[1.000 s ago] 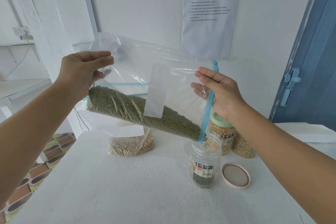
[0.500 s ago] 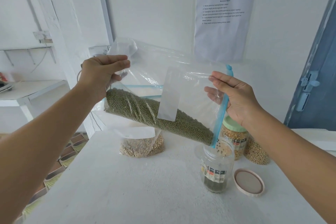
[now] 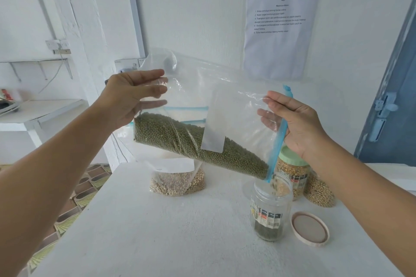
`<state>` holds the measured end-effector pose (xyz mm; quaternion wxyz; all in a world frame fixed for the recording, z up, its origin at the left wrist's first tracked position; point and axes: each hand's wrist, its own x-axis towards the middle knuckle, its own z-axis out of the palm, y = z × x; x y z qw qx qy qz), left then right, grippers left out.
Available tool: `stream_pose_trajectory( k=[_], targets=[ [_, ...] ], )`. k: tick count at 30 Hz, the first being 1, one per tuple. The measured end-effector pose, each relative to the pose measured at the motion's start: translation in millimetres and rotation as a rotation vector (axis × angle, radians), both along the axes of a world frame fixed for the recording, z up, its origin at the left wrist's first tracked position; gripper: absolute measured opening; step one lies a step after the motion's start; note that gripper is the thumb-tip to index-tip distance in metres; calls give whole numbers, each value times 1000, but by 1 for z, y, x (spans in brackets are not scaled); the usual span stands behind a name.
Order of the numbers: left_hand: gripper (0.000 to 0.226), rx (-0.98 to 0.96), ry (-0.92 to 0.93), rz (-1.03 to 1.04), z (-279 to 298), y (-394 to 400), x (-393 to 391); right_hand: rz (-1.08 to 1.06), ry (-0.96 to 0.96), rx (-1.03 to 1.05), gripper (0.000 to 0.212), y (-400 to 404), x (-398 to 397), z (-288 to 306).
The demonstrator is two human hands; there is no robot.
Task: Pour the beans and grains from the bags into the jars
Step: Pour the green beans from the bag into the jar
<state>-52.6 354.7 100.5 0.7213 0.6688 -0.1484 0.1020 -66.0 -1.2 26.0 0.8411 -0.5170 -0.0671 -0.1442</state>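
We hold a clear plastic zip bag of small green beans [image 3: 198, 144] tilted above the white counter [image 3: 139, 231], its blue zip edge [image 3: 278, 139] pointing down to the right. Our left hand [image 3: 130, 99] grasps the bag's raised closed end, fingers and thumb pinching the plastic. Our right hand [image 3: 295, 119] pinches the bag beside the blue zip, fingers on the near face. The bag's lowest corner sits just over the mouth of an open clear plastic jar with a printed label [image 3: 271, 207], and a few beans are dropping in; a shallow layer of green beans lies at the jar's bottom. The jar's round beige lid [image 3: 310, 228] lies flat on the counter just to its right. Behind it stands a jar of yellow kernels with a pale green lid [image 3: 292, 168], and beside that a bag of tan grains [image 3: 319, 191]. Another bag of pale grains with a white label [image 3: 177, 177] rests further left. A printed paper sheet [image 3: 281, 27] hangs on the wall.
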Motion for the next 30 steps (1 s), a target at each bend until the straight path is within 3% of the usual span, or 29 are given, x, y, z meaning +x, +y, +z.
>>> stream_pose_trajectory(
  k=[30],
  targets=[
    [37,18,-19,22,-1,-4,7,-1,19,-3,26,-5,-1,-4]
  ],
)
